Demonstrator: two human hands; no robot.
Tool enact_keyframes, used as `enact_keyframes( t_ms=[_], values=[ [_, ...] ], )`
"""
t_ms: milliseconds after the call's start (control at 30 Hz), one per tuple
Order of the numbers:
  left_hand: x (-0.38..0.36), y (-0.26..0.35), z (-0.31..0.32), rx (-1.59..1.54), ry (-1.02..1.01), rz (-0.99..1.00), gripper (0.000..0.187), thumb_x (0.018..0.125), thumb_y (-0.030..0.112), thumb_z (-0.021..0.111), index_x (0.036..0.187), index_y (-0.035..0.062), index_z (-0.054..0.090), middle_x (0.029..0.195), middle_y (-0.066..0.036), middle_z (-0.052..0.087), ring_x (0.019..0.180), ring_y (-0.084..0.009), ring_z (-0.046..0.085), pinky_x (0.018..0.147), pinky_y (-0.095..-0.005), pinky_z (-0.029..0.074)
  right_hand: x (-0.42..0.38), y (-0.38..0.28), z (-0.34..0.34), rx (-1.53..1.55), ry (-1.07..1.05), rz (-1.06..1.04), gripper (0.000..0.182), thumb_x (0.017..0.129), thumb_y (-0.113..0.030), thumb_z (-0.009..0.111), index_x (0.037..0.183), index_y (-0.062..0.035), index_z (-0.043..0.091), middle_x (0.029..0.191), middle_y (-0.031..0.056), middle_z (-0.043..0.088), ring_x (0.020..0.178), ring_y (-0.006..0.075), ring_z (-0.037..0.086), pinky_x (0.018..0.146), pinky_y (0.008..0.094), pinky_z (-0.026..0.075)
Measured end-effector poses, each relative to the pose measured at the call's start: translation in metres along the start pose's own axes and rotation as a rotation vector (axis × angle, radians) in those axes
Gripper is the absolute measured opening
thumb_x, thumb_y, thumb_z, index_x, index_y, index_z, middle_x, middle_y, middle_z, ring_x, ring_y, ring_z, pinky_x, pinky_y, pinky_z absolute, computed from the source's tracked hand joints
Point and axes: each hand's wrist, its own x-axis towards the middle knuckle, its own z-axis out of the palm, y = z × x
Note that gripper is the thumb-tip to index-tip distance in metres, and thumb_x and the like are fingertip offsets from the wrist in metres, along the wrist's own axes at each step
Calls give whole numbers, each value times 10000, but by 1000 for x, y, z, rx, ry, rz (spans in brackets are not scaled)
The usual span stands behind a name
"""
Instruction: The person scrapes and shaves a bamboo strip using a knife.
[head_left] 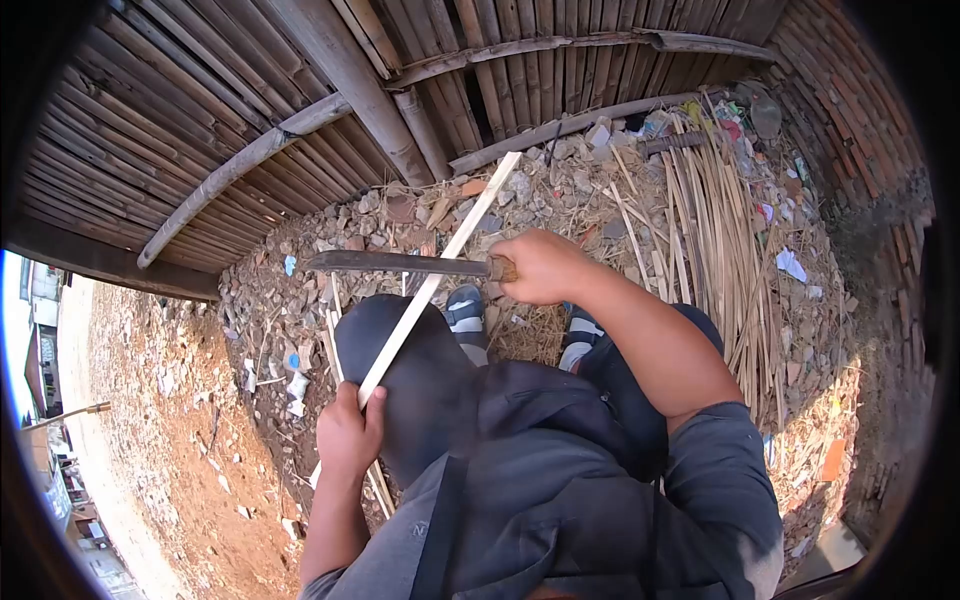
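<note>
My left hand [349, 433] is closed around the lower end of a pale bamboo strip [440, 270], which slants up and away to the right across my left knee. In my right hand [545, 267] is the wooden handle of a machete [400, 262]. Its dark blade points left and crosses over the strip near the middle of the strip's length. More pale strips [333, 340] lie beside my left leg, partly hidden behind it.
A bundle of long split bamboo strips [715, 230] lies on the ground to my right. Rubble and litter [400, 212] cover the ground around my shoes [466, 312]. A bamboo wall [230, 100] rises ahead, and a brick wall [850, 120] stands on the right.
</note>
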Motion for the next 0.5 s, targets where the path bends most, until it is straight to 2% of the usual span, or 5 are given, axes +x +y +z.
enact_keyframes(
  t_ms=[167,200,333,433,500],
  values=[
    [4,12,4,18,21,61,422,987,418,664,844,46,528,640,-234,632,615,-474,648,555,-557,491,-6,8,16,-148,38,-41,374,789,-301,769,1097,-93,728,933,210,731,939,400,705,832,490,555],
    [4,12,4,53,32,22,436,983,433,666,837,47,524,636,-231,635,611,-467,652,548,-552,494,7,20,14,-6,-24,72,427,757,-278,757,1133,-77,741,1049,231,728,1024,391,698,901,491,556],
    [3,13,0,144,59,22,455,977,457,664,832,49,525,648,-233,643,611,-453,661,546,-542,508,19,46,6,58,29,226,448,761,-259,744,1166,-69,731,1073,239,725,1040,395,693,929,479,550],
    [1,8,2,131,53,25,448,975,450,669,832,50,527,665,-238,648,622,-443,668,553,-534,510,2,24,7,65,218,178,445,760,-250,737,1161,-60,725,1061,235,727,1033,400,691,928,486,548],
    [1,7,3,109,64,44,441,973,442,674,834,50,529,675,-234,652,624,-441,666,560,-533,510,-5,16,5,-16,146,110,439,758,-240,734,1167,-79,725,1039,228,731,1008,401,695,905,497,552]
  ],
)
